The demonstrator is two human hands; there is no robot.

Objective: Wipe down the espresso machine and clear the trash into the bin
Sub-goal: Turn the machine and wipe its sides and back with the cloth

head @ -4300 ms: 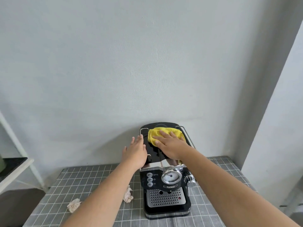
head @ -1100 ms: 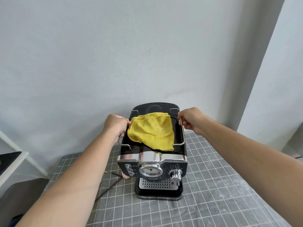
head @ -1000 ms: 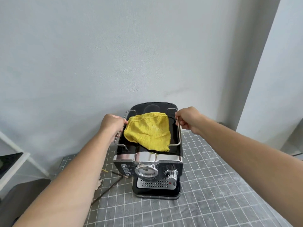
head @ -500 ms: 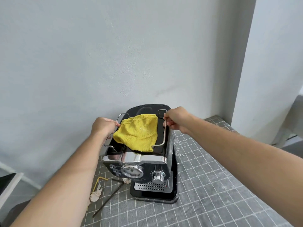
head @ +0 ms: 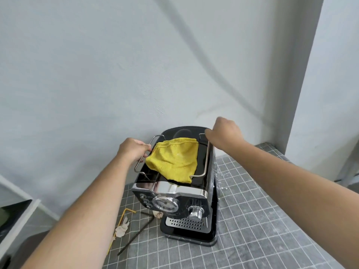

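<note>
Right hand (head: 225, 135): fingers hidden behind its own back; hold on right rail (head: 206, 158) cannot be told; left hand (head: 132, 150) fingertips out of sight round left rail (head: 140, 162). Paper wad (head: 157, 214) half hidden by espresso machine (head: 186, 206); button markings too small to read. Yellow straw (head: 121, 220): lower end behind the forearm; shelf (head: 17, 216) cut by the left edge.

Your left hand (head: 134, 150) grips the left rail (head: 138, 163) and your right hand (head: 223, 136) the right rail (head: 207, 160) of the espresso machine (head: 174, 193); a yellow cloth (head: 174, 162) lies on top between them.
</note>
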